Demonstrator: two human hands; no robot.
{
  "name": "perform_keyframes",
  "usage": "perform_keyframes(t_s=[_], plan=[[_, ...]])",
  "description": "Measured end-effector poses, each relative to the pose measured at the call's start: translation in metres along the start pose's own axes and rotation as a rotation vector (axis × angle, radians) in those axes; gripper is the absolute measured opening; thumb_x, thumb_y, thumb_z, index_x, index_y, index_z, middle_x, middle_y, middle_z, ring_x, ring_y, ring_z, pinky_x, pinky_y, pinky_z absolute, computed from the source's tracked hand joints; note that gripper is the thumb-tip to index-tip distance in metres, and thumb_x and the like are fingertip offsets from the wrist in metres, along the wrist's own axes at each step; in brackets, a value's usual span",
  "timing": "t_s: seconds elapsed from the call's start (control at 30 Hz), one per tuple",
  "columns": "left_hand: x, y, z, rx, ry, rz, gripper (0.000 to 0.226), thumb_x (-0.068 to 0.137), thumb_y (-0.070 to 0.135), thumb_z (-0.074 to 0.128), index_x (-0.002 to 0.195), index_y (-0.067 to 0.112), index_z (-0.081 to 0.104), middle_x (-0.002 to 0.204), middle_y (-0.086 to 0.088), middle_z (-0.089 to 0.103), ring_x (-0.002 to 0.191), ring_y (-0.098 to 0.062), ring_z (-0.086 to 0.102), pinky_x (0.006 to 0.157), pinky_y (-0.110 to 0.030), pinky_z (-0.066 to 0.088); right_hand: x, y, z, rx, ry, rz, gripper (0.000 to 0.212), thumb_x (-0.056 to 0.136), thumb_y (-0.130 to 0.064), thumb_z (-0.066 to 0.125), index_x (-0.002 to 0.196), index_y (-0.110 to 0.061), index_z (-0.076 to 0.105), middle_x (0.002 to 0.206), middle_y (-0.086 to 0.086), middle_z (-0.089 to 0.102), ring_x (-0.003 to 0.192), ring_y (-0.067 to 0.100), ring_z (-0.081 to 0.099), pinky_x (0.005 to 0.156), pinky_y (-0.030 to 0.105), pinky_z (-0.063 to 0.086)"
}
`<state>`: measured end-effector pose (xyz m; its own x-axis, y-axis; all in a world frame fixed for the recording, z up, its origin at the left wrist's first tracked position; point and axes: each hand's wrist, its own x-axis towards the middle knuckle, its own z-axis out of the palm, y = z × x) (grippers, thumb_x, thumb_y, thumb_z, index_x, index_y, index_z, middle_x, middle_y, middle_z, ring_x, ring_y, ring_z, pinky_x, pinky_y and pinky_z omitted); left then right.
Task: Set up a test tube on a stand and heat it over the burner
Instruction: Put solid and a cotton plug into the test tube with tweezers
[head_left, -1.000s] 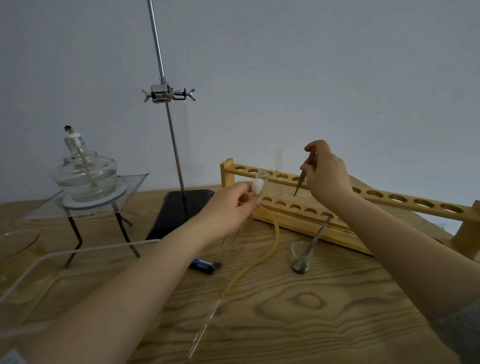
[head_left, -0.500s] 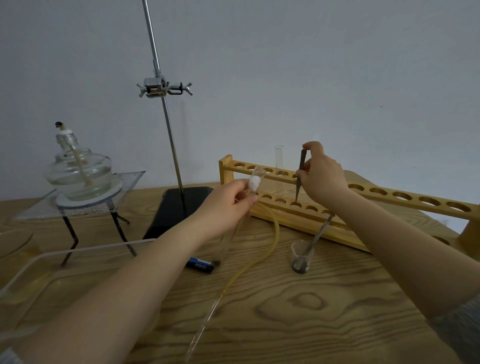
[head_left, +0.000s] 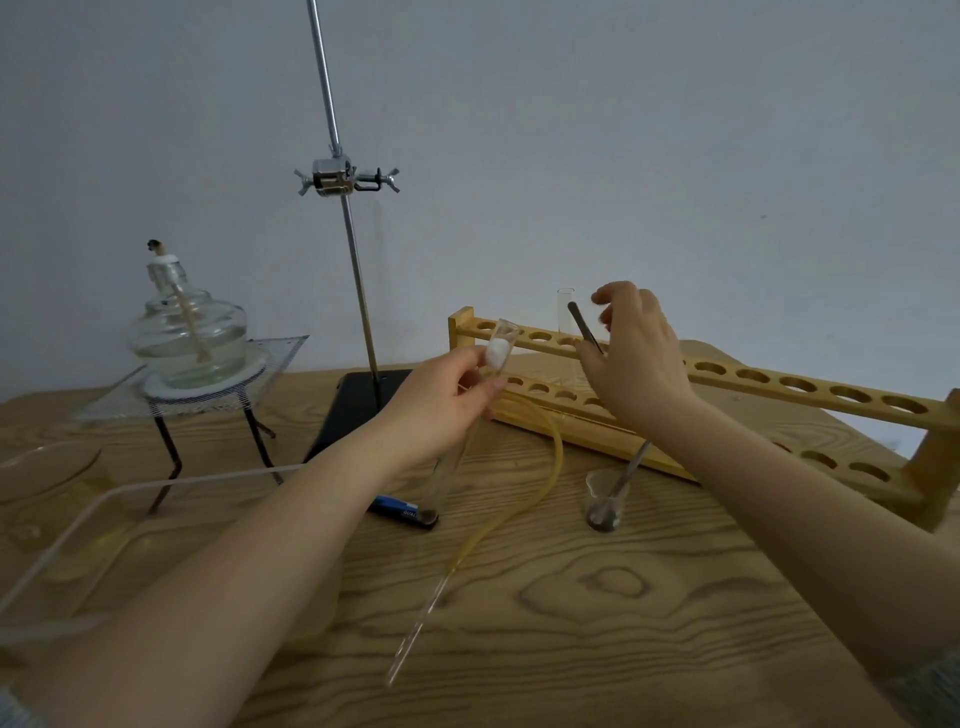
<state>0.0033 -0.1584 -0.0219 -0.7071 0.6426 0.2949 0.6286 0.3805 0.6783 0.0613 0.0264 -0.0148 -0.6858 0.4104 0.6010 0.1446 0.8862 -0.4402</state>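
You are tilting the long clear glass test tube (head_left: 457, 436), mouth pointing far-right.
Your left hand (head_left: 447, 410) is closing round it; your right hand (head_left: 631, 358), fingers loosely spread, is pinching dark metal tweezers (head_left: 584, 327).

A wooden worktop (head_left: 597, 613) with strong grain carries the black base of a stand (head_left: 358, 410) at the back, a wooden tube rack (head_left: 779, 410) to its right, and a wire tripod (head_left: 208, 441) at the left. Nearer lie a blue lighter (head_left: 400, 512), a small beaker (head_left: 605, 506), a yellow hose (head_left: 519, 499) joined to a glass tube (head_left: 415, 629), and a clear tray (head_left: 57, 535) at the left edge
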Motion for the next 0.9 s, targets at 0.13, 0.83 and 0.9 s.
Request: perform_keyframes(t_s=[0.13, 0.83, 0.9], plan=[[-0.009, 0.001, -0.006, -0.008, 0.015, -0.014, 0.035, 0.095, 0.030, 0.049, 0.129, 0.021, 0.048, 0.093, 0.002, 0.065, 0.088, -0.008, 0.063, 0.081, -0.029, 0.050, -0.024, -0.021, 0.002, 0.004, -0.169, -0.114, 0.022, 0.088, -0.017, 0.060, 0.108, -0.019, 0.052, 0.102, -0.003, 0.051, 0.093, 0.015, 0.052, 0.085, 0.032, 0.048], [-0.023, -0.022, -0.048, -0.068, 0.201, -0.083, 0.037, 0.097, 0.026, 0.046, 0.134, 0.020, 0.044, 0.102, 0.007, 0.059, 0.091, -0.004, 0.063, 0.090, -0.040, 0.053, -0.036, -0.051, 0.068, -0.020, -0.605, -0.184, 0.023, 0.092, -0.024, 0.058, 0.114, -0.017, 0.062, 0.109, 0.000, 0.063, 0.097, 0.014, 0.059, 0.087, 0.030, 0.052], [-0.020, -0.026, -0.050, -0.074, 0.205, -0.089, 0.038, 0.097, 0.025, 0.046, 0.134, 0.019, 0.043, 0.101, 0.008, 0.059, 0.091, -0.003, 0.063, 0.091, -0.039, 0.052, -0.030, -0.053, 0.078, -0.012, -0.600, -0.171, 0.023, 0.092, -0.023, 0.057, 0.114, -0.018, 0.062, 0.109, 0.000, 0.064, 0.096, 0.014, 0.060, 0.087, 0.029, 0.053]])
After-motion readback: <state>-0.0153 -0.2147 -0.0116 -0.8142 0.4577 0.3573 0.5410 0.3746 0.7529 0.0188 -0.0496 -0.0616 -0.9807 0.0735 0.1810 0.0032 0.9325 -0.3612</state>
